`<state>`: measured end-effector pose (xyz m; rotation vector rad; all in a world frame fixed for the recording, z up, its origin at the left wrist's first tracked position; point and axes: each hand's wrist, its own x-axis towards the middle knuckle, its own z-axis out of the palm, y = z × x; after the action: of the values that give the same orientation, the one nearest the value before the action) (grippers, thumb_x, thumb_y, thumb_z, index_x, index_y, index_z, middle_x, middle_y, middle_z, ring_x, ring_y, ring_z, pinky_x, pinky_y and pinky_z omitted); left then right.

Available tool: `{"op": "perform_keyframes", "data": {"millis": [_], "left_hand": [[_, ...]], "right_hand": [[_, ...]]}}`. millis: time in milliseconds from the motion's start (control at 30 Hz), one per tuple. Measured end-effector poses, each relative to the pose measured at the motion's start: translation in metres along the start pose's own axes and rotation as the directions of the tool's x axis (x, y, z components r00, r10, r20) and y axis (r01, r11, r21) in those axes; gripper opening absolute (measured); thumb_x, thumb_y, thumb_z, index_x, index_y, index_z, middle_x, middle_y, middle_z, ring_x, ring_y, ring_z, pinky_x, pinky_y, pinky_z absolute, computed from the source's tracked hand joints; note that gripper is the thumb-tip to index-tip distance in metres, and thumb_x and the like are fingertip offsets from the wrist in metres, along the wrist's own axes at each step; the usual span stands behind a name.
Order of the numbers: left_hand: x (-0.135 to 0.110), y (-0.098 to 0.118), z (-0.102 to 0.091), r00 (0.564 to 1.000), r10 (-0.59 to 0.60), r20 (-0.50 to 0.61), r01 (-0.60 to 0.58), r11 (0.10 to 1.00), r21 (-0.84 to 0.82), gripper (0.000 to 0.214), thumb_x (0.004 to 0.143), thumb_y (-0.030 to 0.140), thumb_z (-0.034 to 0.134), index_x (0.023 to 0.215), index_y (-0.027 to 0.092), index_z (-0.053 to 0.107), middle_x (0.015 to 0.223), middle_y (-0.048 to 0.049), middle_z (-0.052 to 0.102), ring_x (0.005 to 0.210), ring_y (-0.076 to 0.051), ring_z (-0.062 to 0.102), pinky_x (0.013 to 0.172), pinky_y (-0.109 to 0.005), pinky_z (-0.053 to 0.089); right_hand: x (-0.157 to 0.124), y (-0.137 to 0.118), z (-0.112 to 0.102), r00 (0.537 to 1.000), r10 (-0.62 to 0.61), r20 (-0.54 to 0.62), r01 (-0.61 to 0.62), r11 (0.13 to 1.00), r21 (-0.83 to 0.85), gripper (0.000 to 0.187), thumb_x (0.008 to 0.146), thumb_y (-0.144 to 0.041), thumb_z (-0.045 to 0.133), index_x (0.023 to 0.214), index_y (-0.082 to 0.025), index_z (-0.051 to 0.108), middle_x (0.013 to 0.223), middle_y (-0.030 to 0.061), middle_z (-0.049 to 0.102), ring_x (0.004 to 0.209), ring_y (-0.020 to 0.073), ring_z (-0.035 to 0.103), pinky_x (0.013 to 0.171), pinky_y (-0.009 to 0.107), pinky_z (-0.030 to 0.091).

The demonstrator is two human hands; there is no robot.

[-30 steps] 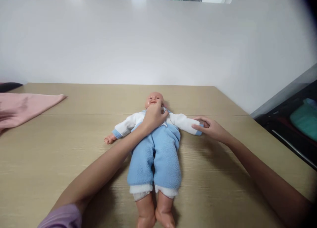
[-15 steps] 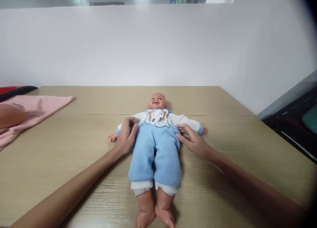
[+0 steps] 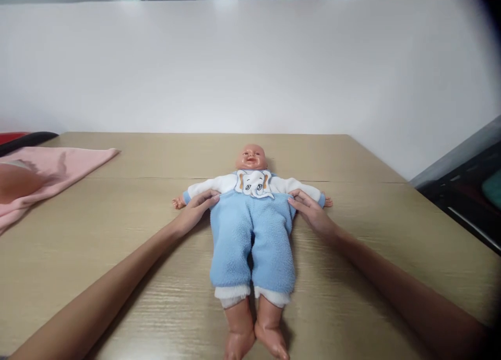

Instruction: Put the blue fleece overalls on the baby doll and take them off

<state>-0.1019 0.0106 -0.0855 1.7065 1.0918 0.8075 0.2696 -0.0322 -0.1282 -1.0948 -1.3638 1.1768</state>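
A baby doll (image 3: pixel 252 229) lies on its back in the middle of the wooden table (image 3: pixel 117 235), head toward the wall, arms spread. It wears blue fleece overalls and a white top with an elephant bib. My left hand (image 3: pixel 193 211) pinches the overalls at the doll's left-hand side, just under its arm. My right hand (image 3: pixel 311 211) grips the overalls at the opposite side under the other arm. Both hands have their fingers closed on the fabric.
A pink cloth (image 3: pixel 50 169) lies at the table's far left, with a blurred tan shape (image 3: pixel 15 182) on it. A white wall runs behind the table. Dark shelving (image 3: pixel 469 193) with a teal item stands at the right.
My left hand came down from the doll's chin to its side. My right hand left the doll's wrist and moved to the other side of the overalls. The bib now shows.
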Motion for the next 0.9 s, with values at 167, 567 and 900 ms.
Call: {"op": "perform_keyframes", "data": {"millis": [167,567,900], "left_hand": [[0.007,-0.003,0.007,0.992,0.039,-0.122,-0.040,0.999,-0.005,0.036,0.098,0.060,0.066,0.103,0.024,0.066,0.097,-0.0007,0.065,0.091,-0.022,0.059,0.086,-0.034,0.049],[0.034,0.039,0.040,0.826,0.403,-0.394,-0.233,0.880,0.414,0.017,0.106,0.032,0.050,0.119,0.024,0.059,0.123,-0.0095,0.068,0.108,-0.026,0.061,0.100,-0.042,0.049],[0.116,0.091,0.117,0.773,0.479,0.416,-0.635,0.583,0.507,0.068,0.082,0.044,0.091,0.142,0.026,0.066,0.143,-0.0148,0.068,0.135,-0.038,0.062,0.114,-0.053,0.049]], "right_hand": [[-0.005,0.001,0.004,0.984,-0.128,-0.122,0.097,0.967,-0.236,0.042,0.094,-0.071,0.073,0.100,-0.030,0.065,0.089,0.0012,0.064,0.083,0.0249,0.061,0.075,0.038,0.051],[-0.002,-0.005,-0.070,0.880,-0.466,0.088,0.283,0.368,-0.886,0.064,0.096,-0.042,0.074,0.154,-0.022,0.055,0.148,0.0195,0.069,0.135,0.0443,0.063,0.115,0.062,0.045],[-0.010,-0.024,-0.071,0.960,-0.222,-0.173,0.127,0.891,-0.435,0.071,0.078,-0.057,0.096,0.135,-0.025,0.070,0.132,0.0154,0.080,0.113,0.0372,0.080,0.100,0.051,0.066]]}}
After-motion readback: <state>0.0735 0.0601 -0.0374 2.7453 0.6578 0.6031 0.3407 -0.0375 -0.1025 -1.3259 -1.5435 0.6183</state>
